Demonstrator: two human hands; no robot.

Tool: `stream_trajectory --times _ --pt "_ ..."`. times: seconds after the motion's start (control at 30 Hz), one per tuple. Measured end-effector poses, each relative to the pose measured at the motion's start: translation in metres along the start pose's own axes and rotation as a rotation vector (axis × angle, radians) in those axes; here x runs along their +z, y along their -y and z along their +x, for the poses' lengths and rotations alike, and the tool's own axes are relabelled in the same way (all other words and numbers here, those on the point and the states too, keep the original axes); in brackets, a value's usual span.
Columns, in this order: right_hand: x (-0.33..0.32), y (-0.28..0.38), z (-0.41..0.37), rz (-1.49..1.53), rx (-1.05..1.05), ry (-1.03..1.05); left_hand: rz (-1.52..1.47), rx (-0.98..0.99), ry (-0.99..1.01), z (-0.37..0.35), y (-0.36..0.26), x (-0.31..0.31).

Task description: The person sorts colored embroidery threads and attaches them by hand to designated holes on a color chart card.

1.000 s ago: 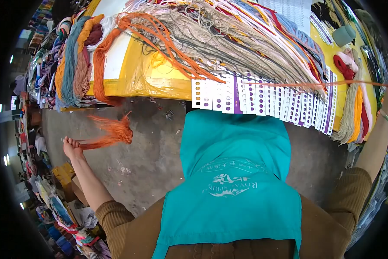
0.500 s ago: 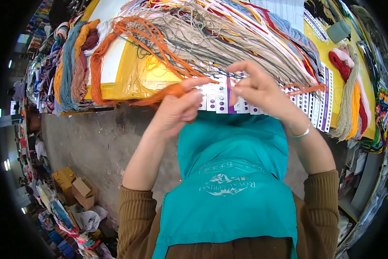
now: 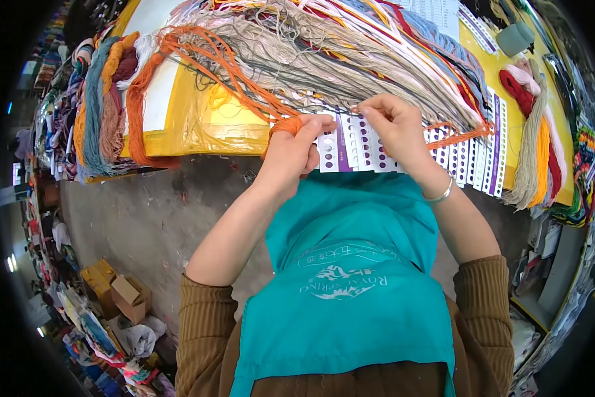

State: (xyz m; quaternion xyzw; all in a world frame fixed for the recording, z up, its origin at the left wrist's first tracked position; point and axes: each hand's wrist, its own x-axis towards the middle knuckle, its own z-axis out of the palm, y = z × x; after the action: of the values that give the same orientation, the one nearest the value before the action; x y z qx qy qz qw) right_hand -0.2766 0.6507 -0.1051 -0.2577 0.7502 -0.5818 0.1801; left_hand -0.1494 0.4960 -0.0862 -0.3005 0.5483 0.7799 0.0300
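My left hand (image 3: 291, 153) is closed around a bunch of orange thread (image 3: 285, 126) at the table's front edge. My right hand (image 3: 393, 126) pinches an orange strand (image 3: 459, 135) over a row of white cards with purple dots (image 3: 403, 149). The strand runs right from my fingers across the cards. Behind the cards lies a thick fan of grey, pink and red threads (image 3: 350, 59) on the yellow table (image 3: 231, 126). I wear a teal apron (image 3: 350, 264).
Skeins of orange, teal and tan yarn (image 3: 105, 99) hang over the table's left end. More red, orange and beige skeins (image 3: 539, 139) lie at the right end. A grey cup (image 3: 514, 38) stands at the back right. Boxes and clutter (image 3: 112, 291) line the concrete floor at left.
My left hand swung in from low on the left up to the table edge with the orange bunch. My right hand came in from far right and settled on the cards.
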Motion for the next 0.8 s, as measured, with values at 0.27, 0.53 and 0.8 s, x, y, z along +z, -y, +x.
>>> stream_trajectory --times 0.27,0.53,0.8 --pt "-0.001 -0.025 0.004 -0.038 0.043 0.071 0.282 -0.082 0.11 0.016 -0.008 0.016" --pt "0.002 -0.024 0.003 -0.027 0.047 0.053 0.437 0.242 -0.025 0.047 0.029 0.017" --pt "0.006 -0.021 0.004 -0.161 -0.011 0.101 0.169 -0.001 0.009 0.03 -0.001 0.022"
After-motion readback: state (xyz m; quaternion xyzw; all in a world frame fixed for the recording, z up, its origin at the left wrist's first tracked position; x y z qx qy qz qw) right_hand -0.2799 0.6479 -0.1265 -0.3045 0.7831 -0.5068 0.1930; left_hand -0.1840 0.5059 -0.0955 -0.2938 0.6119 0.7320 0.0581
